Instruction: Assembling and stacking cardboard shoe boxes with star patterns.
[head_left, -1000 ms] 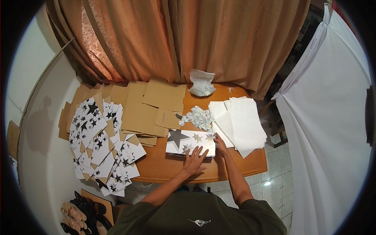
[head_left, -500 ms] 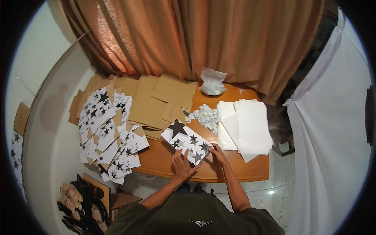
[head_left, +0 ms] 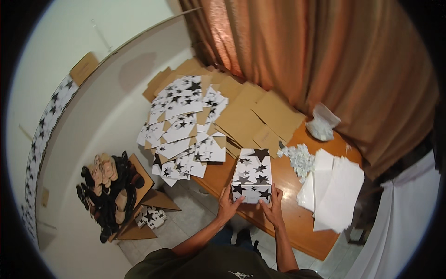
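Observation:
A closed white box [head_left: 253, 169] printed with black and grey stars is between my two hands at the table's front edge. My left hand [head_left: 227, 204] grips its near left corner, the thumb on the front face. At the near right corner my right hand [head_left: 274, 204] holds it the same way. Just right of the box lies a heap of small white packets [head_left: 299, 160]. Beyond it on the left are flat star-printed box blanks [head_left: 183, 125], overlapping one another, with plain brown cardboard pieces [head_left: 241, 111] beside them.
White paper sheets [head_left: 339, 190] are stacked on the right of the wooden table [head_left: 288, 228]. A clear bag [head_left: 323, 123] of packets stands by the brown curtain [head_left: 325, 46]. Several shoes [head_left: 109, 190] fill a carton at lower left, near a star-printed box [head_left: 151, 217] on the floor.
The view has swung left, showing more of the shoes. The box has turned so its short end faces me, and both hands have shifted to its near corners.

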Motion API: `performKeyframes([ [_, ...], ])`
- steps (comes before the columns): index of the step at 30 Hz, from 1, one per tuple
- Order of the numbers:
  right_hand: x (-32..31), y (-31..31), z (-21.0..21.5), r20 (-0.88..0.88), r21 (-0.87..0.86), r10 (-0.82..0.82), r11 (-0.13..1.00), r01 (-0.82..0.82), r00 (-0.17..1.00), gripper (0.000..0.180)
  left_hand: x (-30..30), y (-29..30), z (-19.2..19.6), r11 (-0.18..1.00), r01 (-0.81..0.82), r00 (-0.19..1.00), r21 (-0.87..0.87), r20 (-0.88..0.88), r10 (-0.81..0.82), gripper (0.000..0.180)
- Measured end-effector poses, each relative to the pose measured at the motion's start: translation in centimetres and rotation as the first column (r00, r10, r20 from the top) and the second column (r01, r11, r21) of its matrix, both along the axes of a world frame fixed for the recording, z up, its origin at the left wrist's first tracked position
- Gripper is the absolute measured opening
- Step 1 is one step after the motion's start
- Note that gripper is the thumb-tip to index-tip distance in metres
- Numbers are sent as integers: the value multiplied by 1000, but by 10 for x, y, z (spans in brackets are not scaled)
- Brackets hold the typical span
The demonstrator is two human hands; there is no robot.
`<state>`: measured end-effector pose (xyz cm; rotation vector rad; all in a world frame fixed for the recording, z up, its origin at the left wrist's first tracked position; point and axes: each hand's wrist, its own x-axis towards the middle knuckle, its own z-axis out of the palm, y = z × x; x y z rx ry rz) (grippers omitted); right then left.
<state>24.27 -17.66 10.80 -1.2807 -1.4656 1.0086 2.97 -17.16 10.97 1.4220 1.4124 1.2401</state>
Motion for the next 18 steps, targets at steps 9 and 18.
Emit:
performKeyframes([
  [9,-56,10,82,-7,251,225,944,-216,974,86,-53,-55,110,965,-198,977,171,-43,208,78],
  [18,-175,-62,142,-30,369,485,818,-441,874,88,-147,-183,172,840,-461,857,286,-102,505,82],
])
